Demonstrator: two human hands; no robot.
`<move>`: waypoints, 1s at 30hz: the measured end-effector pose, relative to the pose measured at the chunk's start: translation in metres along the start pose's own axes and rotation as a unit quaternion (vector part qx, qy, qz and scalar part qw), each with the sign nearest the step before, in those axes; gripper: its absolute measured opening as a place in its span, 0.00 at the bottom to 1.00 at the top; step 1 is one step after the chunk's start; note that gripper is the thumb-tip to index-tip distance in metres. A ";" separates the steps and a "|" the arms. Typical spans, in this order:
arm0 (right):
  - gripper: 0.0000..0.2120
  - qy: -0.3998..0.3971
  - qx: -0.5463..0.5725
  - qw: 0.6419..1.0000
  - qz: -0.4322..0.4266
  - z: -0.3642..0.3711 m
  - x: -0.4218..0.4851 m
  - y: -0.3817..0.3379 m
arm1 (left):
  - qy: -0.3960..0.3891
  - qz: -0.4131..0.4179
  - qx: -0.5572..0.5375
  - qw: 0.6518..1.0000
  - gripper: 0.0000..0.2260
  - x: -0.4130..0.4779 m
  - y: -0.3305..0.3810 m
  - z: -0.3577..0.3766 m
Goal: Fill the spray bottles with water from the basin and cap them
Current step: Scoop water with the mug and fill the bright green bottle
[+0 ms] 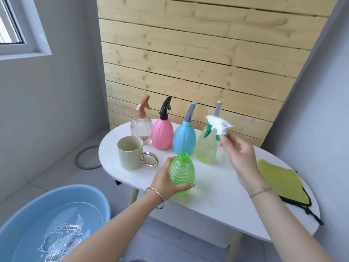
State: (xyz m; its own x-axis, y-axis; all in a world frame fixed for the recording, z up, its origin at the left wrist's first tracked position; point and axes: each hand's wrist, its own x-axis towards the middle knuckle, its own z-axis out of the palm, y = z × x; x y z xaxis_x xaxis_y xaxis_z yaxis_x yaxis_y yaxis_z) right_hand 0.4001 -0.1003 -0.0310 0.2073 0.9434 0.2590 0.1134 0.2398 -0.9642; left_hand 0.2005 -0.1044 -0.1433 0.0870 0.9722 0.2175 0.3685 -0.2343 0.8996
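Uncapped green ribbed bottle, gripped around its belly by the left hand on the white table; trigger cap pinched aloft by the right hand. Thin plastic, judged light, squeezable; best held at the ribs.

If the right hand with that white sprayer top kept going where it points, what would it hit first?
Probably the yellow-green bottle at the row's right end: the right hand, pinching the spray head, points toward its upper part. Depth is unclear, so it might miss.
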 end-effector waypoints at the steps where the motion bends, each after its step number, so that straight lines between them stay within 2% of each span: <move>1: 0.06 -0.004 0.056 0.998 0.004 0.004 0.002 -0.014 | -0.002 0.001 0.001 1.000 0.39 0.000 0.000 0.000; 6: 0.05 -0.023 0.216 0.976 0.022 0.023 0.007 -0.054 | -0.009 0.001 0.008 1.000 0.39 0.000 0.000 -0.001; 10: 0.07 -0.019 0.256 0.966 0.012 0.039 0.008 -0.063 | -0.012 -0.002 0.003 1.000 0.39 0.001 -0.002 0.000; 13: 0.13 0.001 0.206 0.978 -0.016 0.049 0.009 -0.063 | -0.017 -0.006 0.001 1.000 0.38 0.000 -0.003 -0.001; 19: 0.06 -0.005 0.131 0.990 -0.053 0.062 0.007 -0.052 | -0.022 -0.013 -0.005 1.000 0.39 0.000 -0.004 -0.001; 25: 0.13 -0.190 0.017 0.982 0.010 0.060 -0.002 -0.020 | -0.021 -0.015 -0.007 1.000 0.39 0.000 -0.003 0.000; 30: 0.14 -0.270 -0.087 0.959 0.023 0.045 0.000 -0.001 | -0.017 -0.014 -0.010 1.000 0.38 0.000 -0.004 0.000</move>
State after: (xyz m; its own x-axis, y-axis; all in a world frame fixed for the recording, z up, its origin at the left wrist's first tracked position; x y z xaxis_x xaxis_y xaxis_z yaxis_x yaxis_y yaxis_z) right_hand 0.3567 -0.0905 -0.0331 -0.3128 0.9442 0.1032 0.2858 0.1972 -0.9378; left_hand 0.1993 -0.1035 -0.1468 0.1085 0.9779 0.1788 0.3536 -0.2060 0.9124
